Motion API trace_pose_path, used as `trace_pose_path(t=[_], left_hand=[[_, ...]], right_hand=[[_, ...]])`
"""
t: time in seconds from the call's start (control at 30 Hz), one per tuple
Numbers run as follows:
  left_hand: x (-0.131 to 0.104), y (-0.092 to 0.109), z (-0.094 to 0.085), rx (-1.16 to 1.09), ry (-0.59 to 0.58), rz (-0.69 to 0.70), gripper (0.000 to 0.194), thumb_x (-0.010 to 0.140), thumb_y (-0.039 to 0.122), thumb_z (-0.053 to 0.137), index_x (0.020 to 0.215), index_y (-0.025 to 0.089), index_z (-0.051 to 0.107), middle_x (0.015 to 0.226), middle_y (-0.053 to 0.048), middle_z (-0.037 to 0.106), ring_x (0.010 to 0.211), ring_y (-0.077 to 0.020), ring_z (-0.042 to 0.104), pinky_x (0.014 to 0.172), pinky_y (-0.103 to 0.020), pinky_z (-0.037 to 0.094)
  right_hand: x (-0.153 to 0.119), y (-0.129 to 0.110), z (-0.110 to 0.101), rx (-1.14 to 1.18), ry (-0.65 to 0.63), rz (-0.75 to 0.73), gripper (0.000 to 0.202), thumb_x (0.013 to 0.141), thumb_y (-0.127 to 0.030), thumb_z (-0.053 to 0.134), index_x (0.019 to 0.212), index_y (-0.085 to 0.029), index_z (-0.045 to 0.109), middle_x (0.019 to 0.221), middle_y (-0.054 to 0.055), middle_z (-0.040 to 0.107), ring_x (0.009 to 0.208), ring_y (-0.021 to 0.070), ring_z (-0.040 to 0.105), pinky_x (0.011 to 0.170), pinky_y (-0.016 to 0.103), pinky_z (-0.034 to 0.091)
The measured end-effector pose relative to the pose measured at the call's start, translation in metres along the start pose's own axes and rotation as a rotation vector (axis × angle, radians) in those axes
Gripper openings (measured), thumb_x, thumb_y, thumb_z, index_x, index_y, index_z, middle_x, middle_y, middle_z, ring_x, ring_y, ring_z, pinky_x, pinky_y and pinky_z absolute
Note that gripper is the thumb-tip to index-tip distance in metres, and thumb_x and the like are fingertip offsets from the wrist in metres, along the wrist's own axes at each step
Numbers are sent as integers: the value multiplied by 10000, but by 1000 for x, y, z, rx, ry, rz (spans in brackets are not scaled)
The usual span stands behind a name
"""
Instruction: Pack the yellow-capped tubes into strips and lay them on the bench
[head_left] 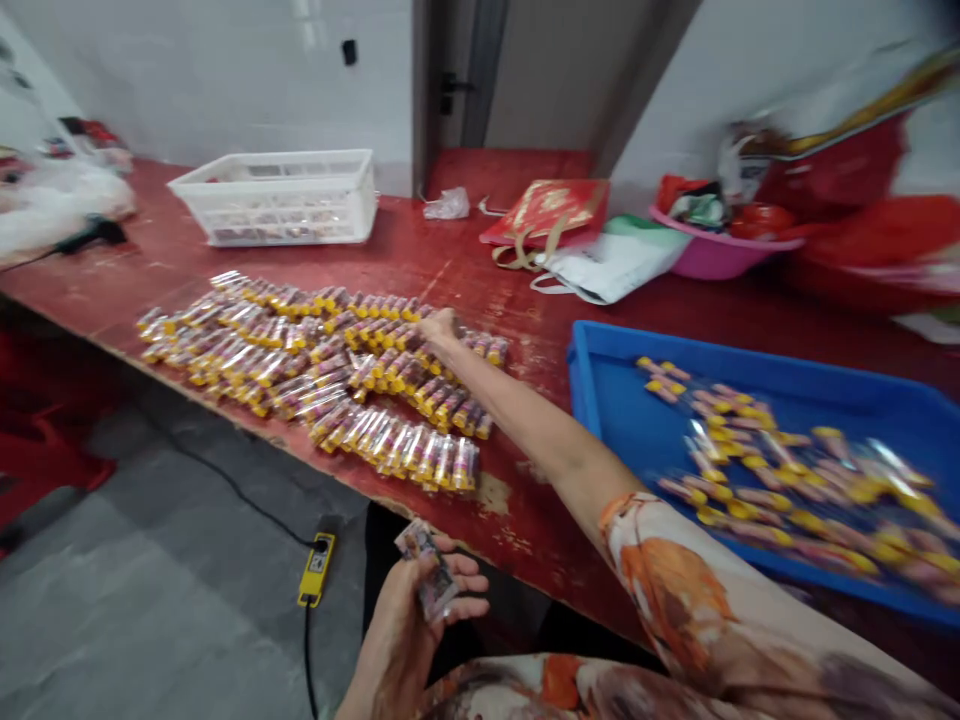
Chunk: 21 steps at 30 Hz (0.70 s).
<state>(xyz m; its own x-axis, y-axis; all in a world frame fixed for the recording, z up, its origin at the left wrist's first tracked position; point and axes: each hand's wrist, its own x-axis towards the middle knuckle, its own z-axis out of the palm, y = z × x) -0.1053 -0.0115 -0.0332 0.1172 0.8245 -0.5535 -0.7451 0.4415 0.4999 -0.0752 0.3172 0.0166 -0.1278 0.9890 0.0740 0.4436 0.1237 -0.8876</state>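
Observation:
Rows of small clear-wrapped packets with yellow ends [262,345] lie across the red table [405,260]. My right hand [440,325] reaches over the back rows, its fingers closed at the packets; what they pinch is too small to make out. Below the table's front edge, my left hand [420,590] is palm up, holding a small clear packet with dark printing [431,575] between thumb and fingers. A blue tray [622,390] to the right of my right arm holds several pink and yellow pieces [750,440], some in clear wrap.
A white basket [277,200] stands at the back left. Toward the back right are a red bag [559,210], a white bag [615,262] and a pink basin [720,258]. On the floor lies a yellow power strip [316,570] with a black cable.

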Motion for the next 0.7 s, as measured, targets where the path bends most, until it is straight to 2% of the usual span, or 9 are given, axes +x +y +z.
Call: trace_pose_path(t=[0.07, 0.13, 0.23, 0.33, 0.4, 0.43, 0.5, 0.63, 0.7], left_hand=[[1, 4, 5, 61, 56, 2, 209, 777, 234, 685, 929, 105, 623, 848, -140, 728, 777, -258, 711, 667, -349, 587], [3, 4, 10, 121, 103, 13, 273, 722, 233, 753, 935, 111, 632, 860, -132, 735, 762, -246, 713, 639, -322, 588], [6, -2, 16, 177, 108, 27, 354, 666, 261, 809, 942, 115, 643, 849, -121, 740, 727, -226, 711, 616, -295, 584], [10, -10, 26, 189, 66, -6, 381, 650, 309, 821, 925, 109, 651, 850, -136, 745, 743, -247, 718, 663, -331, 593], [13, -16, 34, 210, 33, -33, 384, 656, 330, 816, 922, 104, 657, 871, -149, 747, 766, -263, 721, 702, -360, 595], [14, -18, 39, 231, 21, -36, 381, 657, 333, 817, 915, 99, 661, 874, -152, 747, 760, -259, 722, 709, -359, 594], [16, -23, 50, 278, 22, -14, 372, 634, 318, 835, 881, 93, 670, 840, -135, 747, 717, -232, 717, 685, -325, 591], [18, -30, 69, 293, 59, 81, 357, 585, 281, 865, 828, 99, 678, 716, -56, 717, 618, -163, 680, 590, -249, 568], [20, -32, 74, 264, 88, 99, 381, 555, 252, 878, 852, 108, 686, 731, -45, 718, 622, -161, 677, 574, -250, 567]], right_hand=[[-5, 8, -22, -135, 0, 48, 338, 933, -353, 543, 1185, -130, 568, 1188, 68, 586, 1032, 231, 600, 865, 412, 520], [-17, 22, -61, -259, 11, 72, 349, 918, -374, 562, 1167, -129, 580, 1166, 59, 597, 1023, 239, 603, 855, 408, 527], [-51, 53, -148, -438, 101, 136, 323, 907, -366, 580, 1149, -153, 593, 1183, 75, 600, 1020, 211, 604, 860, 405, 525], [-91, 95, -239, -609, 249, 308, 249, 905, -329, 582, 1048, -130, 629, 1138, 92, 618, 1080, 234, 581, 923, 442, 481], [-112, 122, -281, -680, 290, 402, 234, 893, -304, 602, 1027, -115, 634, 1120, 111, 622, 1086, 246, 581, 940, 455, 466], [-120, 134, -294, -699, 293, 433, 250, 896, -312, 601, 1057, -123, 623, 1131, 102, 617, 1074, 235, 587, 930, 451, 476], [-129, 150, -307, -711, 278, 459, 276, 897, -327, 600, 1101, -141, 602, 1143, 78, 612, 1039, 209, 599, 906, 438, 495], [-138, 155, -306, -644, 235, 400, 168, 843, -260, 634, 919, -112, 652, 1011, 125, 656, 1023, 254, 601, 892, 408, 460], [-153, 146, -299, -567, 222, 336, 180, 841, -263, 594, 943, -125, 647, 985, 134, 660, 1000, 253, 603, 846, 368, 453]])
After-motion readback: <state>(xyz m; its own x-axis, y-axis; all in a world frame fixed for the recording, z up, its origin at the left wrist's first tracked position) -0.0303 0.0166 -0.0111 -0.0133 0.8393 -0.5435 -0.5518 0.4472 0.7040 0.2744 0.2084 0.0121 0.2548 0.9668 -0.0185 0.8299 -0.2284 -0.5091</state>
